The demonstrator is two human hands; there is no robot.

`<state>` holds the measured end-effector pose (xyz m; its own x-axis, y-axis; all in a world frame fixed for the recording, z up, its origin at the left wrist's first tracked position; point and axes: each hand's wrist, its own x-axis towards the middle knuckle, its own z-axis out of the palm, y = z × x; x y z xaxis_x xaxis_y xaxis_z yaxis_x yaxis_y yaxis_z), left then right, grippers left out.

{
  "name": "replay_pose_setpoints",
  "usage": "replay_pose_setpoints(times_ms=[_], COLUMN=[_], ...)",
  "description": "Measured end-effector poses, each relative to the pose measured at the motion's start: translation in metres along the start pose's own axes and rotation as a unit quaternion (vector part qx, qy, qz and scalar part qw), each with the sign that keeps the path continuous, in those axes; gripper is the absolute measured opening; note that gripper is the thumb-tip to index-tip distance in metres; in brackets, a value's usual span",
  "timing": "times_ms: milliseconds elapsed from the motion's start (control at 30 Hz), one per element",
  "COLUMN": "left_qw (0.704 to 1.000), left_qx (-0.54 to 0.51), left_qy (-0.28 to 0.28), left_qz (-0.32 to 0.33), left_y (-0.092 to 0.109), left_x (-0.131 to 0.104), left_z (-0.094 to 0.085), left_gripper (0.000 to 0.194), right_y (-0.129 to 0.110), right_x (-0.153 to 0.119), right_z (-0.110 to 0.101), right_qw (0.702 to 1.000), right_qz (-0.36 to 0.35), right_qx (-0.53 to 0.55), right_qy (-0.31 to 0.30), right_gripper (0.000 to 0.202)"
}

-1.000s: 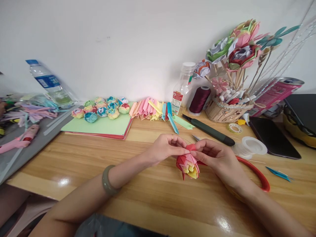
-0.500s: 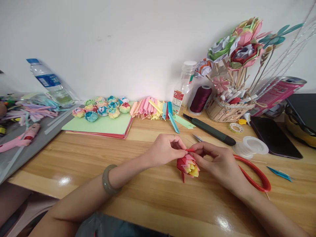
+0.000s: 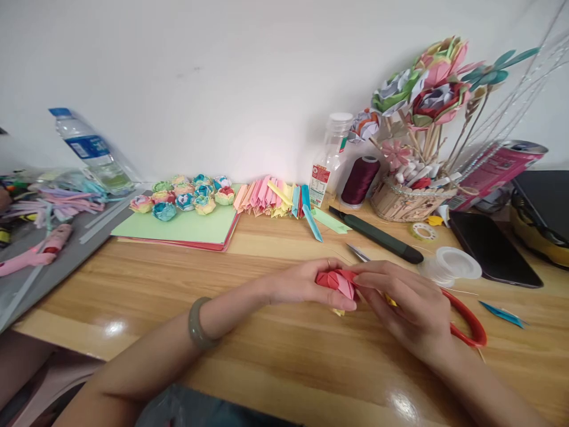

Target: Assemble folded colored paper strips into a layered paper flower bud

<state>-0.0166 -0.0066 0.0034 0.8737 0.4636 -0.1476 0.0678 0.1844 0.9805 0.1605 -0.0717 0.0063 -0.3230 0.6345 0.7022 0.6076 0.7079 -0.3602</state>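
A red, pink and yellow folded-paper flower (image 3: 331,280) is held just above the wooden table. My left hand (image 3: 306,283) is closed around it from the left, with the thumb across its near side. From the right, my right hand (image 3: 406,302) has its fingertips on a red petal at the flower's edge; a bit of yellow shows under those fingers. The flower's yellow centre faces down and is mostly hidden. Under and behind my right hand lie red-handled scissors (image 3: 473,323), their blade tips pointing away toward the back.
Several small paper flowers (image 3: 204,203) sit on a green paper stack (image 3: 186,228). Folded paper strips (image 3: 271,196), a glass bottle (image 3: 331,160), maroon thread (image 3: 361,181) and a flower basket (image 3: 404,198) line the wall. A dark cutter (image 3: 382,237), clear spool (image 3: 457,264) and phone (image 3: 493,249) lie right.
The flower has been turned over, so its yellow centre now points down and red outer petals show. My left hand has wrapped around it; my right hand has shifted slightly right.
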Motion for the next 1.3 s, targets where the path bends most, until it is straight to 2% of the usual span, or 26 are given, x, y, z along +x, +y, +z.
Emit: replay_pose_setpoints(times_ms=[67,133,167,267,333,367,467,567,700,767,867,1067,1200,1300], left_qw=[0.99,0.948,0.919,0.826,0.791,0.784,0.802,0.833,0.87,0.877,0.862,0.809,0.789,0.788], left_qx=[0.088,0.225,0.3,0.484,0.543,0.554,0.522,0.441,0.326,0.281,0.256,0.246,0.251,0.246], left_qy=[0.107,0.205,0.233,0.248,0.238,0.236,0.236,0.239,0.222,0.223,0.237,0.264,0.274,0.271], left_qz=[0.043,0.091,0.11,0.148,0.15,0.15,0.17,0.233,0.297,0.319,0.367,0.464,0.489,0.496], left_y=[-0.003,-0.004,-0.005,-0.005,-0.006,-0.007,-0.011,-0.015,-0.019,-0.02,-0.02,-0.021,-0.022,-0.022], left_x=[0.0,0.0,-0.001,-0.003,-0.003,-0.003,-0.002,0.001,0.004,0.005,0.006,0.008,0.01,0.011], left_z=[0.001,0.0,0.0,0.0,0.0,0.0,0.001,0.001,0.003,0.005,0.008,0.014,0.015,0.015], left_gripper=[0.055,0.06,0.06,0.05,0.038,0.034,0.027,0.027,0.042,0.051,0.053,0.053,0.053,0.057], right_y=[0.0,-0.001,-0.001,-0.001,-0.002,-0.002,-0.003,-0.003,-0.005,-0.005,-0.006,-0.008,-0.01,-0.009], right_x=[0.001,0.003,0.005,0.009,0.011,0.011,0.012,0.012,0.011,0.009,0.007,0.007,0.007,0.005], right_z=[0.001,0.002,0.003,0.003,0.004,0.004,0.004,0.005,0.006,0.007,0.009,0.014,0.014,0.013], right_qw=[0.997,0.977,0.958,0.89,0.854,0.84,0.814,0.801,0.792,0.789,0.786,0.773,0.764,0.753], right_qz=[0.069,0.199,0.262,0.377,0.406,0.418,0.44,0.44,0.434,0.431,0.426,0.425,0.422,0.431], right_qx=[0.032,0.083,0.118,0.242,0.309,0.332,0.371,0.399,0.422,0.429,0.438,0.461,0.472,0.472], right_qy=[0.006,0.004,-0.011,-0.082,-0.099,-0.095,-0.079,-0.076,-0.081,-0.085,-0.09,-0.101,-0.125,-0.156], right_gripper=[0.018,0.013,0.013,0.024,0.029,0.029,0.027,0.029,0.031,0.031,0.033,0.036,0.036,0.036])
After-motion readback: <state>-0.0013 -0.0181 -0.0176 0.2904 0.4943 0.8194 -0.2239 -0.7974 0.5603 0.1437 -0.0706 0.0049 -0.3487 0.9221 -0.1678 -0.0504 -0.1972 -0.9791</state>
